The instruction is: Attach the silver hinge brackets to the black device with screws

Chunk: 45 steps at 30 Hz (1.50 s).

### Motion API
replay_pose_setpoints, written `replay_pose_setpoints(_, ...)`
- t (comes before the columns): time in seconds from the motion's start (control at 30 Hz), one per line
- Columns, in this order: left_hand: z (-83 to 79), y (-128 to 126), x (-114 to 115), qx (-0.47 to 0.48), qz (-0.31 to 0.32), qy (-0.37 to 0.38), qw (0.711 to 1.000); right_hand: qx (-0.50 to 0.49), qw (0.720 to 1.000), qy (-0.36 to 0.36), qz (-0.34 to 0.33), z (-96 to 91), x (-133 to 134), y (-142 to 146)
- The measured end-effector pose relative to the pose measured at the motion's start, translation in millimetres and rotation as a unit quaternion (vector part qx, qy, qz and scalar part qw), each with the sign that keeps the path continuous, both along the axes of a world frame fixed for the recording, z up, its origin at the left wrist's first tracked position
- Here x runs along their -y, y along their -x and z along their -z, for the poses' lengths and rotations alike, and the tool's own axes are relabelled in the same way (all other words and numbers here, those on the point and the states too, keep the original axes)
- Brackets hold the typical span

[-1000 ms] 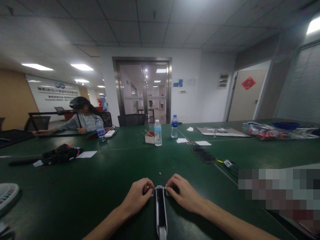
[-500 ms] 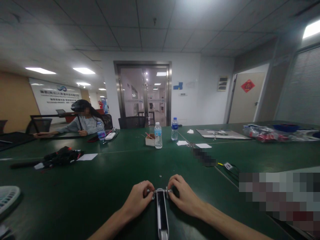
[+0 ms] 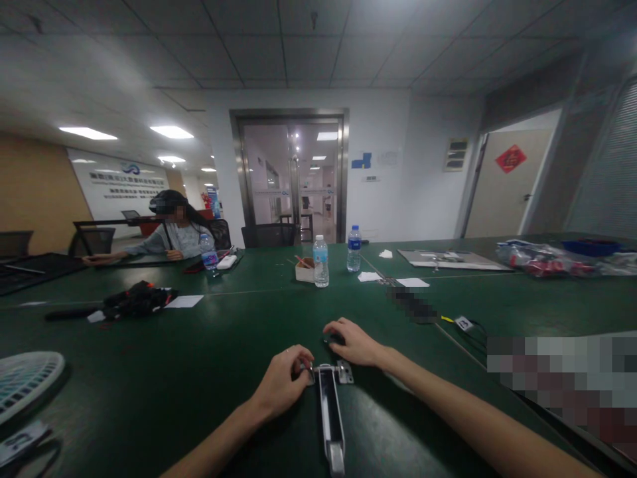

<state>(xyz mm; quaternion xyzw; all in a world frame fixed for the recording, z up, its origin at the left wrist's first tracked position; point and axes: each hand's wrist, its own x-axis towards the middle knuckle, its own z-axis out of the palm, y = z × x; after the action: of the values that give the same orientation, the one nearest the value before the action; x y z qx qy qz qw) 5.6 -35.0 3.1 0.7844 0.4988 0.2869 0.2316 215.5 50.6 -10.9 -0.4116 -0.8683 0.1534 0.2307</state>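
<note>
left hand [image 3: 281,384] pinching tight, thumb and fingertips shut on the small left metal plate [image 3: 311,376], and look at the right hand [image 3: 351,342], curled low over the bench [image 3: 249,325] just beyond the right metal plate [image 3: 345,373], clear of it, though whether those bent fingers hold anything i cannot tell! between the two plates sits the far end of the long silver-framed piece [image 3: 331,408], lying lengthwise on the near part of the bench, its other end pointing to the near edge. out toward the far edge, a light-blue-labelled bottle [image 3: 320,262] stands upright just beside a small open box [image 3: 303,271], a blue-capped bottle [image 3: 353,249] to their right. plastic bags [image 3: 542,257] heap up near the far right, and over on the left a black bundle [image 3: 137,300] lies by a white sheet [image 3: 184,301], with a person in a headset [image 3: 188,240] seated at the far edge beyond!
</note>
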Motion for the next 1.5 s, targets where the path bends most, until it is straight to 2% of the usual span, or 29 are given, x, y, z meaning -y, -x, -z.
replay_pose_setpoints(0.07, 0.4, 0.1, -0.9, 0.013, -0.015, 0.009, 1.000, 0.048, 0.998, 0.005, -0.036, -2.8, -15.1, 3.8)
replay_pose_setpoints(0.17, 0.9, 0.0, -2.7, 0.045, -0.040, 0.023, 0.998, 0.072, 0.996, 0.004, -0.050, -6.8, -22.8, 8.0)
replay_pose_setpoints(0.3, 2.8, 0.8, -5.8, 0.114, -0.053, 0.027, 0.992, 0.013, 0.998, 0.005, -0.056, -16.2, -6.8, 15.1)
replay_pose_setpoints(0.5, 7.5, 5.7, -11.6, 0.218, -0.026, 0.044, 0.975, -0.056, 0.993, 0.006, -0.105, -31.3, 24.5, 33.1)
replay_pose_setpoints(0.7, 0.5, 8.3, -8.8, 0.241, -0.046, 0.087, 0.966, -0.077, 0.991, -0.012, -0.113, -32.0, 29.7, 40.3)
replay_pose_setpoints(0.8, 0.6, 8.2, -8.9, 0.242, -0.033, 0.087, 0.966, -0.076, 0.990, -0.021, -0.116, -36.1, 34.2, 37.7)
replay_pose_setpoints(0.93, 2.5, 6.0, -8.8, 0.216, -0.029, 0.061, 0.974, -0.097, 0.991, -0.043, -0.077, -34.9, 47.6, 21.5)
replay_pose_setpoints(1.07, -2.2, 1.5, -3.4, 0.109, -0.062, 0.043, 0.991, -0.131, 0.990, -0.045, 0.008, -14.2, 63.2, -5.0)
replay_pose_setpoints(1.17, -4.9, -0.6, -0.6, 0.039, -0.064, 0.032, 0.997, -0.112, 0.992, -0.044, 0.041, 1.2, 70.3, -19.4)
replay_pose_setpoints(1.27, -4.3, -0.7, -0.9, 0.001, -0.051, 0.021, 0.999, -0.081, 0.994, -0.040, 0.054, 6.2, 72.7, -23.3)
replay_pose_setpoints(1.5, -1.0, 1.3, -3.3, -0.043, -0.037, -0.006, 0.998, -0.029, 0.998, -0.051, 0.038, 0.2, 75.5, -18.2)
